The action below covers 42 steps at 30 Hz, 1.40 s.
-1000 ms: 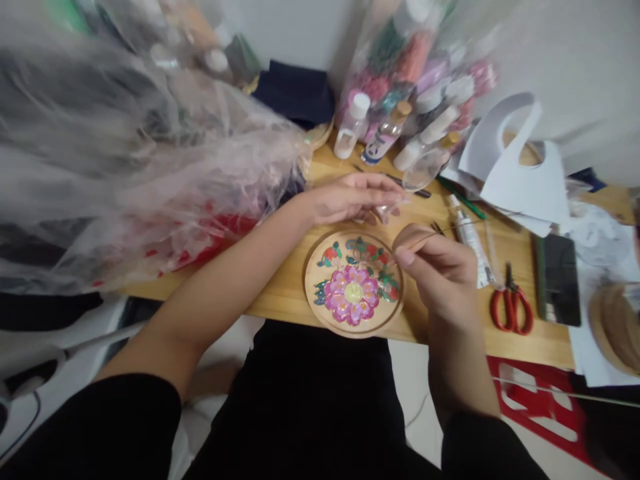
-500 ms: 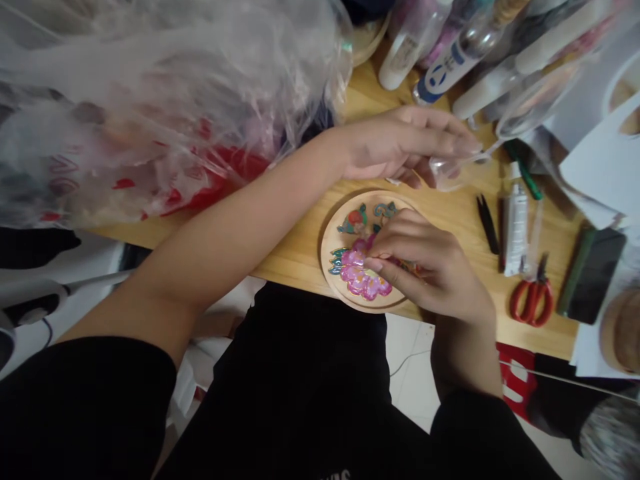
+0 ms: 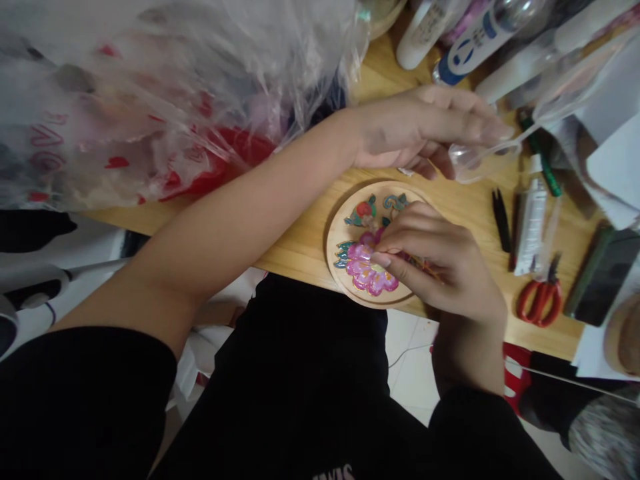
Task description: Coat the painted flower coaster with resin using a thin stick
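The round plate [image 3: 338, 233] lay face-up at the table's [image 3: 295, 257] near edge, pink flower [image 3: 367, 272] towards me; my right hand [image 3: 443, 260] pinched over it, on what I couldn't tell; my left hand [image 3: 415, 130] held a clear cup [image 3: 466, 165].

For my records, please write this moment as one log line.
left hand: holds clear plastic piece; right hand: pinched over pink flower on wooden plate; scissors: on table
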Tool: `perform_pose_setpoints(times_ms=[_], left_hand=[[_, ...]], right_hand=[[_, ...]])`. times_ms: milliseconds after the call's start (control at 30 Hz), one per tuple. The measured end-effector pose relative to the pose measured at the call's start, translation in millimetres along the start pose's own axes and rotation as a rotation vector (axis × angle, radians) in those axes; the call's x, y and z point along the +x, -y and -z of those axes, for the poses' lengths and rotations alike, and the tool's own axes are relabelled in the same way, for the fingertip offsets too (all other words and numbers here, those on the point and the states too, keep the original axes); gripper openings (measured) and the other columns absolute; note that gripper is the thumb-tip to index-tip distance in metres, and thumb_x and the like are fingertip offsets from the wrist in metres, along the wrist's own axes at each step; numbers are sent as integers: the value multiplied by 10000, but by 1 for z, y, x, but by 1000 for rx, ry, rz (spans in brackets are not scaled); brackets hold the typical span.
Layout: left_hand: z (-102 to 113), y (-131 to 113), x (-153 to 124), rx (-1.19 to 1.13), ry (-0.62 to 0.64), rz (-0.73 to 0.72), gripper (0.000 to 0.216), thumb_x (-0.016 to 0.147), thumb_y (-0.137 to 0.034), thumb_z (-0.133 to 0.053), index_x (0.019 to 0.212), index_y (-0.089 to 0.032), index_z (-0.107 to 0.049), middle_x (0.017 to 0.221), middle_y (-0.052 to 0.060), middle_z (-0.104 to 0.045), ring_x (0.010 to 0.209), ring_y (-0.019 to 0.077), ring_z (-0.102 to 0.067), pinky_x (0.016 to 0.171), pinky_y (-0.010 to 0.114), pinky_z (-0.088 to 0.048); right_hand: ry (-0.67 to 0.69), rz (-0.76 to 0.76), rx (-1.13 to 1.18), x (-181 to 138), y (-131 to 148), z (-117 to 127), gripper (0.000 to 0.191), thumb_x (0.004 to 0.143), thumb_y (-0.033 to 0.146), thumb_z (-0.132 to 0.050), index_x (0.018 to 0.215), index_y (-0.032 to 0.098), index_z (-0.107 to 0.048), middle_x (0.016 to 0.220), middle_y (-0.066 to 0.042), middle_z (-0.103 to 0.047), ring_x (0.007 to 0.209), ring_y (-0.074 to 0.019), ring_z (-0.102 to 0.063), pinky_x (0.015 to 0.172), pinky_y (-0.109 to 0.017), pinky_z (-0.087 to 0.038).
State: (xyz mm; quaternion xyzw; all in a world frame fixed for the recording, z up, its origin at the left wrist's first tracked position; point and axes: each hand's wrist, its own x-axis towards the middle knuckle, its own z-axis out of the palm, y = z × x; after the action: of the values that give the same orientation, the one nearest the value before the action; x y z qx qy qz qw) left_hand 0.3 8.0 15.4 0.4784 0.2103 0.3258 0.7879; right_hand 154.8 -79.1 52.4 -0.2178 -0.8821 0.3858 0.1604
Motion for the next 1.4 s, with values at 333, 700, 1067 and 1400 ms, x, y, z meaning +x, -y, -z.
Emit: perform_pose_setpoints(times_ms=[333,700,1067,1400], left_hand=[[-2,-1,-4,-9,-14,-1,143,916,-239,-554,981,-115,-525,842,31,-563,655,43,-576,583,159,-385],[-6,-5,-2,-104,-72,62,64,901,-149,-559,929,-96,-581,763,8,-657,631,62,-642,593,179,-452],[4,4,1,-165,-49,58,442,616,-349,-854,936,-128,-644,792,1,-684,654,66,-646,636,206,-476],[1,2,-1,-120,-55,60,304,751,-266,-761,976,-116,-621,764,-11,-669,661,48,-634,635,181,-453]], right_hand=[[-34,7,0,0,0,-1,86,894,194,-597,827,203,-650,780,-28,-661,753,-169,-581,740,-368,-452],[-1056,-171,21,-8,-11,6,204,832,165,-633,635,217,-617,614,38,-560,610,-113,-512,608,-284,-411],[-961,-297,-489,-10,-19,8,209,894,254,-598,691,209,-580,652,1,-577,606,-135,-509,563,-297,-395],[-888,-277,-477,-6,-20,5,212,906,274,-581,707,204,-598,654,-8,-570,614,-132,-501,574,-296,-383]])
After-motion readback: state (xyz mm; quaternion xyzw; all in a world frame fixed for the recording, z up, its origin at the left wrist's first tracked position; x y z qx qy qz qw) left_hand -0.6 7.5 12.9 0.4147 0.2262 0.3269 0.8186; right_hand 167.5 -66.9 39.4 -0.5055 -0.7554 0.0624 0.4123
